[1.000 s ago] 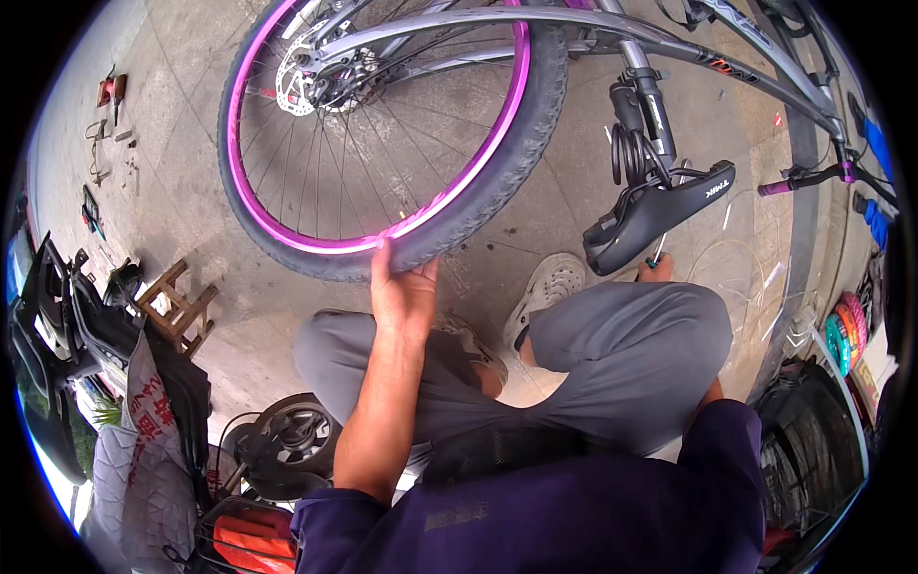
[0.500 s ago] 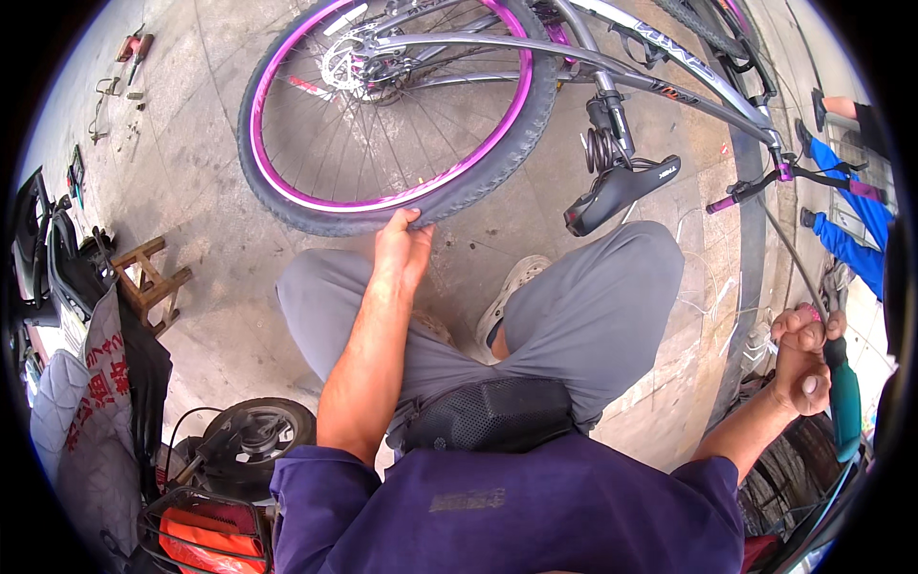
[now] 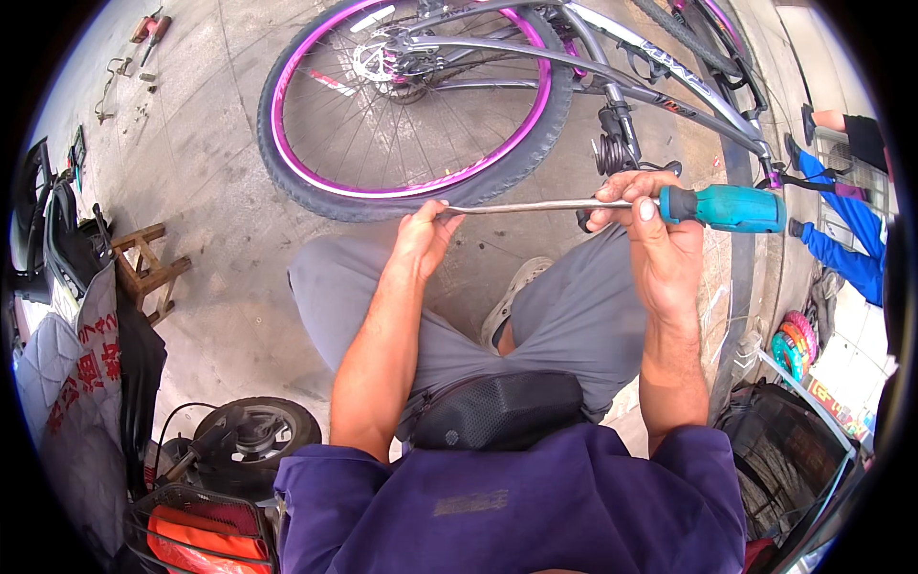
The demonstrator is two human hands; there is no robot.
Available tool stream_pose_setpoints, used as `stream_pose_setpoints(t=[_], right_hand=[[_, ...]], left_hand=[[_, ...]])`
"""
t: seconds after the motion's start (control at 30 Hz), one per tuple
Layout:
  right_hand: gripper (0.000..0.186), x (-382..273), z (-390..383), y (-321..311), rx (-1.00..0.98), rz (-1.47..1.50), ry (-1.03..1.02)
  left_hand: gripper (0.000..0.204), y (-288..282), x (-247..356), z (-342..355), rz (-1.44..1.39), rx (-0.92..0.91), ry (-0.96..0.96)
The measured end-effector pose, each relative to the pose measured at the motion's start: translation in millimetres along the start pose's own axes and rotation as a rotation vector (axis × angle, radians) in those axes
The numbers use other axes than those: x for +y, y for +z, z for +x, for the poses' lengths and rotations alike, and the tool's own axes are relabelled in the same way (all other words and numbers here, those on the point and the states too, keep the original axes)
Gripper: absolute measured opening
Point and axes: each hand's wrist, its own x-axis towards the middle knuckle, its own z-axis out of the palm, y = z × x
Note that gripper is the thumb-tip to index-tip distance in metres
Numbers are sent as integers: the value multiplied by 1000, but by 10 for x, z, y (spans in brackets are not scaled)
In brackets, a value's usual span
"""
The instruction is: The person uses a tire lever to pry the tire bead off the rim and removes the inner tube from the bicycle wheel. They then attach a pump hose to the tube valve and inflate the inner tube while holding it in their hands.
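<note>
A bicycle with purple rims lies on its side on the ground ahead of me. My left hand (image 3: 427, 237) is closed at the near edge of its rear tire (image 3: 344, 208), thumb and fingers pinched on the rubber. In my right hand (image 3: 660, 244) is a long screwdriver (image 3: 732, 209) with a teal handle, its shank lying between thumb and fingers. The shank runs level to the left, and its tip meets my left thumb beside the tire. Whether the tip is under the tire's edge I cannot tell. My right hand mostly hides the bicycle's saddle.
A small wooden stool (image 3: 148, 273) stands at the left, with a loose small wheel (image 3: 253, 445) nearer me. Red-handled tools (image 3: 151, 31) lie at the far left. At the right rim are a person's blue trousers (image 3: 841, 239) and a black basket (image 3: 779, 459).
My right hand has swung in from the far right with the screwdriver, bringing its tip to my left hand. My left hand stays at the tire; the view has shifted slightly.
</note>
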Motion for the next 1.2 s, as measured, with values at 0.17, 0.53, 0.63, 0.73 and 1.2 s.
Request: stream_pose_setpoints(t=[0.17, 0.53, 0.63, 0.73, 1.2], right_hand=[[11, 217, -18, 213, -128, -87, -27], [22, 288, 20, 635, -431, -421, -198], [26, 252, 12, 691, -473, -465, -252], [26, 260, 4, 727, -476, -473, -263], [29, 935, 1750, 1321, -430, -422, 190]], left_hand=[[21, 77, 31, -128, -30, -48, 54], [15, 39, 6, -251, -45, -51, 86], [11, 13, -13, -232, -45, -43, 94], [13, -48, -37, -218, -43, -51, 101], [29, 53, -184, -320, -58, -56, 117]])
